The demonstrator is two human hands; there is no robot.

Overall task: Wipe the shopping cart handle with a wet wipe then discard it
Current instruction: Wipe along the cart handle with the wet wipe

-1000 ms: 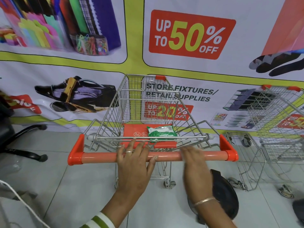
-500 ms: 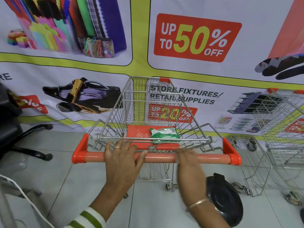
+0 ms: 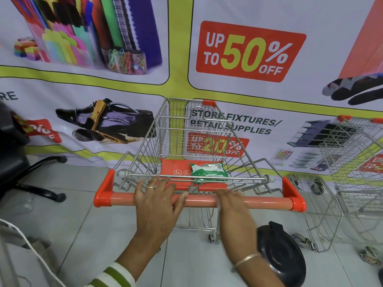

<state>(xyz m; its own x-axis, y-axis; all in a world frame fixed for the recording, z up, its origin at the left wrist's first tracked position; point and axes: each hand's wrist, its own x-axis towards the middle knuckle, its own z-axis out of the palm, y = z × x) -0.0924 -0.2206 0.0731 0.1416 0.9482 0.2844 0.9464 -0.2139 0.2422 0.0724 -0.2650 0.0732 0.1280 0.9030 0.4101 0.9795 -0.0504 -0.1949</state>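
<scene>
The shopping cart's orange handle (image 3: 267,201) runs across the middle of the view. My left hand (image 3: 158,206) lies flat on its left half, fingers spread and reaching over the bar. My right hand (image 3: 233,206) is blurred and pressed on the bar just right of centre; only a pale sliver of the wet wipe (image 3: 218,205) shows under its left edge. A green wet wipe packet (image 3: 208,171) rests on the orange child seat flap (image 3: 173,169) inside the wire basket.
A black round bin lid (image 3: 281,253) sits on the tiled floor under my right forearm. A second wire cart (image 3: 350,183) stands to the right. A black office chair base (image 3: 37,183) is at the left. A printed banner wall closes the space ahead.
My right hand has slid leftward along the handle toward its centre. My left hand shifted a little to the left, and the view moved closer to the cart.
</scene>
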